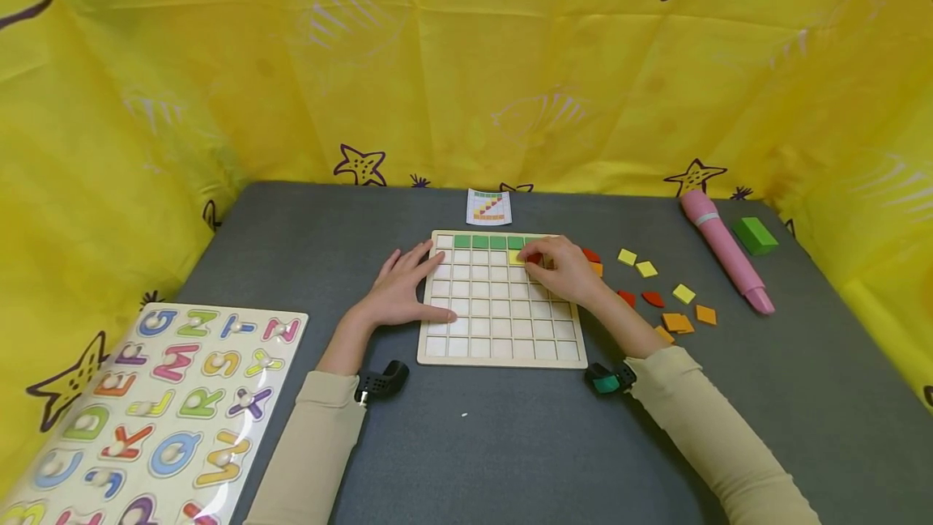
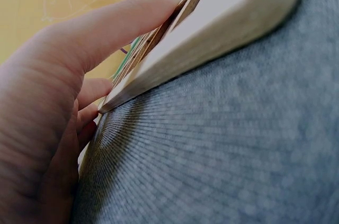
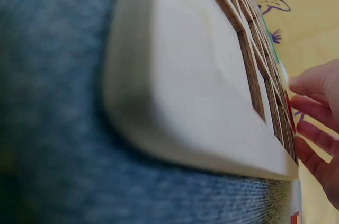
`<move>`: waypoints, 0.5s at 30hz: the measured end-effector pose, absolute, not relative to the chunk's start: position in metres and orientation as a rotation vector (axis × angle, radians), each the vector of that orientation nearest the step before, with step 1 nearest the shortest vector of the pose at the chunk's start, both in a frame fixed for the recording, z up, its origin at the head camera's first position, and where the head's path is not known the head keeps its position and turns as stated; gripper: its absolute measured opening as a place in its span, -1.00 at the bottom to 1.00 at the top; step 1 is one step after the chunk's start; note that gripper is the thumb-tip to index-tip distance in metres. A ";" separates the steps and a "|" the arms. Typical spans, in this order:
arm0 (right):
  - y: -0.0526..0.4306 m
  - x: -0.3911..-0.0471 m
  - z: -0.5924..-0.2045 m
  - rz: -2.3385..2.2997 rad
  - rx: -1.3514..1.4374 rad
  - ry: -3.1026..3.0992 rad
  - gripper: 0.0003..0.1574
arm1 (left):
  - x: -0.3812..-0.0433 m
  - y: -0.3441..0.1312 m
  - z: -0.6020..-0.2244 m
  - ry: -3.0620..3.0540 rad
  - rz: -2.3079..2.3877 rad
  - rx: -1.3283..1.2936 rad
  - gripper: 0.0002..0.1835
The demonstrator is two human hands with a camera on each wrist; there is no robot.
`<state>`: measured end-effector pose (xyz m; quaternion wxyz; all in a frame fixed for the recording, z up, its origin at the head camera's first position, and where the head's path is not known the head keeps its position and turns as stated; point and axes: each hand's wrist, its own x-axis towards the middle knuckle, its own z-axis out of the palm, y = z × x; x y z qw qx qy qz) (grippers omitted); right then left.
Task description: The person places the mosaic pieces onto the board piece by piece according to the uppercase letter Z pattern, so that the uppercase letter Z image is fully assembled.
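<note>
Left hand (image 1: 401,294) relaxed, its fingers and thumb spread over the left edge of the board; right hand (image 1: 563,267) curled in a pinch, with a rounded red tile (image 1: 534,258) held at its fingertips over the board's far right part. Beyond both hands, a yellow curtain (image 1: 459,87) printed with starfish and fish outlines is hung. Beneath them, a dark grey table (image 1: 466,460) is seen. To the left of the left hand, one alphabet puzzle board (image 1: 171,424) is placed, apparently set aside; four knobbed letters (G, N, T, Z) are counted along its far edge. Between the hands, one wooden grid board (image 1: 500,326) is laid flat, presumably steadied by the left hand against slipping. Well to the right of the right hand, one pink pen-shaped object (image 1: 724,251) is seen. Ahead of both hands, one pattern card (image 1: 489,207) is set, probably for easy consultation. Right of the pink object, one green rectangular block (image 1: 755,236) is placed. In the grid's farthest row, five green tiles (image 1: 480,242) are visible; one yellow tile (image 1: 514,258) is seated just beside the right fingertips. Right of that hand, seemingly for convenient reach, loose tiles are scattered: three yellow ones (image 1: 683,293), at least three red ones (image 1: 653,299) and at least four orange ones (image 1: 678,322), some partly covered.
</note>
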<state>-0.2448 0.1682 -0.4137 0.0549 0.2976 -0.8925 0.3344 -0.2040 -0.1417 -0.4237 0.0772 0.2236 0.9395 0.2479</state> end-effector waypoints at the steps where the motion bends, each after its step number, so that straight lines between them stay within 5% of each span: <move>1: 0.169 -0.244 -0.413 1.028 0.888 -2.715 -0.82 | -0.204 -0.142 -0.423 2.814 0.741 0.671 0.17; 15: 0.225 -0.242 -0.410 1.038 0.483 -2.712 -0.76 | -0.202 -0.141 -0.422 2.815 0.754 0.676 0.16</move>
